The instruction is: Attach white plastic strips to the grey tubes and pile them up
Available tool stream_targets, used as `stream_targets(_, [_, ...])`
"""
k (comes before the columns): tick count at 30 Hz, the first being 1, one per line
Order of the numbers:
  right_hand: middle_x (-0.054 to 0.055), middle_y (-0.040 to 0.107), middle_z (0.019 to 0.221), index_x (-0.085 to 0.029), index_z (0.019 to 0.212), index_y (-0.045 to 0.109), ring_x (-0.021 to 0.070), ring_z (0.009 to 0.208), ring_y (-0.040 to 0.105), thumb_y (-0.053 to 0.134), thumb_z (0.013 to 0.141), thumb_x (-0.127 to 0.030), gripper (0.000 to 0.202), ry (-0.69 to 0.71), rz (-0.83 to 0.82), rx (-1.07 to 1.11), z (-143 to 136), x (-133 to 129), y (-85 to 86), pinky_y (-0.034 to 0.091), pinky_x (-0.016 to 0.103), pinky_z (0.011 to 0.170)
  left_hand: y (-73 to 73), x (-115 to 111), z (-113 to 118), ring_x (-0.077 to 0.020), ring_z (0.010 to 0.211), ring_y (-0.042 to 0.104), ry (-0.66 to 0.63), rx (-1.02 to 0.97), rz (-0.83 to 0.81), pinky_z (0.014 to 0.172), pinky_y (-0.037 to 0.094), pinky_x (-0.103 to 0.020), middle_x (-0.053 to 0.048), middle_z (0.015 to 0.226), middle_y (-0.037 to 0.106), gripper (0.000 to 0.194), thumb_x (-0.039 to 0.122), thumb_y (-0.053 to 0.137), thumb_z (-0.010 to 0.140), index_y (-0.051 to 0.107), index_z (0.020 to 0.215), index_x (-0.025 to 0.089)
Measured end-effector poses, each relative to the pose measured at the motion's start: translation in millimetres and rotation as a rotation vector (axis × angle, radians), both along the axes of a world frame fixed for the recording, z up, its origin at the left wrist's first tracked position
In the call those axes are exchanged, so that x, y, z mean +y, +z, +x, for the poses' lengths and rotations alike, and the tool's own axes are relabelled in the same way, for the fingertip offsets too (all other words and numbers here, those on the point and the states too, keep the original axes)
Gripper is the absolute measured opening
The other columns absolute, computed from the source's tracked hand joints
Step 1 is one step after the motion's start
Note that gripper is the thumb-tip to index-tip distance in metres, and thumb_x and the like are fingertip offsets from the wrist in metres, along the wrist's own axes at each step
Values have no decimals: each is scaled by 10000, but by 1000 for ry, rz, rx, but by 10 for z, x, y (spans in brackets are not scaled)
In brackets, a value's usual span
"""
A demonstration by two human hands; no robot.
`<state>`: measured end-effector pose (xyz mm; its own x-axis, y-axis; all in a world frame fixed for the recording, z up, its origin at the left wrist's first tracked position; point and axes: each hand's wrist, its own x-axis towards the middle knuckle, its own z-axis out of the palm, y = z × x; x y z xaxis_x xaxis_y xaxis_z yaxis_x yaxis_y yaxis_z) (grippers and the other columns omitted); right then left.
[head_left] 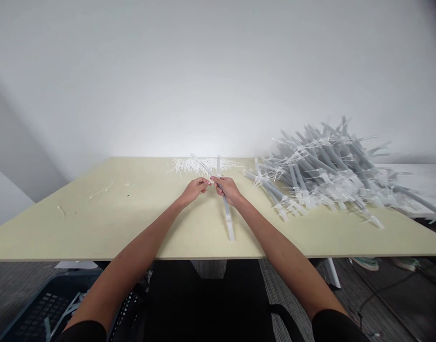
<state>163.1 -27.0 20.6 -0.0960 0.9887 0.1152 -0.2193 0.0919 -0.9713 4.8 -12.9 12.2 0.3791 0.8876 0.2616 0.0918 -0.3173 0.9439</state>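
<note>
My right hand (227,188) is closed around a long grey tube-like strip (226,206) with translucent ends. It stands over the middle of the table, with its lower end pointing towards me. Close beside it, my left hand (195,190) is pinched, its fingertips nearly meeting the right thumb. What the left fingers hold, if anything, is too small to make out. A thin pale strip (200,163) slants up and left from between the hands. Behind them lies a heap of thin white ties (189,165), partly hidden by the strips.
A large pile of similar grey strips (321,156) with translucent ends covers the table's right side. A few loose white ties (102,191) lie on the left of the pale yellow table (114,232). A dark plastic basket (35,304) stands on the floor at lower left.
</note>
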Motion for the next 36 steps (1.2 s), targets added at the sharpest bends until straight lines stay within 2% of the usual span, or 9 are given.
stream_targets(9, [-31, 477, 478, -152, 629, 524, 43, 348, 335, 678, 661, -441, 329, -105, 49, -63, 9, 34, -17, 219, 196, 314, 42, -36, -6, -125, 677, 496, -31, -8, -21, 714, 414, -295, -29, 759, 563, 275, 422, 569, 729, 601, 797, 158])
stream_targets(19, [-24, 502, 542, -154, 664, 529, 41, 350, 355, 693, 646, -427, 318, -83, 85, -76, -9, 26, -40, 224, 189, 300, 1, -23, 12, -120, 668, 497, -15, -9, -23, 691, 412, -276, -8, 701, 526, 239, 387, 566, 735, 593, 786, 155])
stream_targets(25, [-37, 509, 582, -160, 707, 520, 33, 356, 361, 684, 644, -426, 319, -38, 121, -55, -57, 5, -90, 223, 178, 298, -48, -57, 74, -112, 635, 481, -14, -26, -9, 663, 413, -263, -8, 686, 520, 246, 385, 488, 789, 575, 774, 156])
stream_targets(32, [-68, 491, 553, -166, 852, 522, 28, 336, 333, 695, 625, -403, 371, -28, 156, -68, -73, -2, -94, 204, 175, 300, -74, -25, 78, -114, 609, 476, 59, -56, 31, 656, 409, -264, 3, 633, 505, 257, 414, 480, 799, 538, 749, 168])
stream_targets(36, [-89, 466, 518, -167, 956, 516, 32, 328, 315, 711, 599, -373, 456, -69, 126, -68, -73, 13, -88, 194, 175, 302, -64, -15, 61, -115, 608, 476, 44, -39, 26, 662, 406, -271, 5, 632, 507, 222, 380, 478, 787, 553, 766, 172])
